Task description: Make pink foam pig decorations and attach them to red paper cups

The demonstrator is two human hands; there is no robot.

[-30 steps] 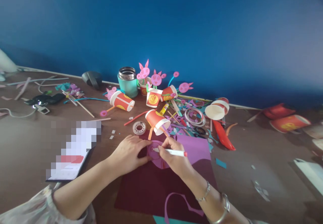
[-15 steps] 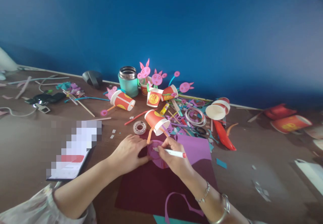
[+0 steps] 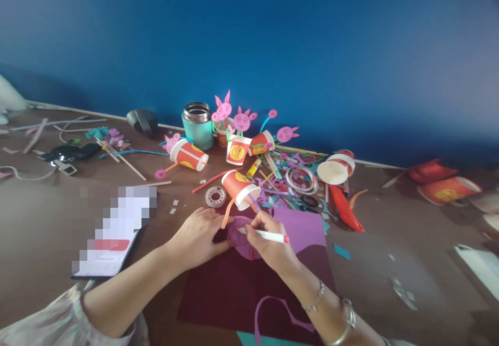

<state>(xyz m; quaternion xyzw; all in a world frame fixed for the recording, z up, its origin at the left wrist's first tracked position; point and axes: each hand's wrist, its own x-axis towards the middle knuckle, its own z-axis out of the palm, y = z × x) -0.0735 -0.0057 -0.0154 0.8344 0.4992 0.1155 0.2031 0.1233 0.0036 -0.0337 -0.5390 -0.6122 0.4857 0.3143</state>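
Observation:
My right hand (image 3: 271,246) grips a white pen with a red cap (image 3: 268,236), its tip on a round purple paper piece (image 3: 238,234). My left hand (image 3: 198,236) lies on the left edge of that piece, fingers curled and pressing it down onto a dark maroon sheet (image 3: 230,289). A lighter purple sheet (image 3: 302,227) lies just to the right. A red paper cup with paper strips (image 3: 238,188) lies on its side right behind the hands.
A roll of tape (image 3: 215,196), more red cups (image 3: 187,155), pink paper bunny figures (image 3: 223,111), a teal jar (image 3: 197,124), scissors and scraps crowd the table's back. A phone (image 3: 113,237) lies at the left. Red cups (image 3: 448,189) sit far right.
The red cup behind the hands has shifted slightly to the left. The hands and pen stay almost in place on the purple piece.

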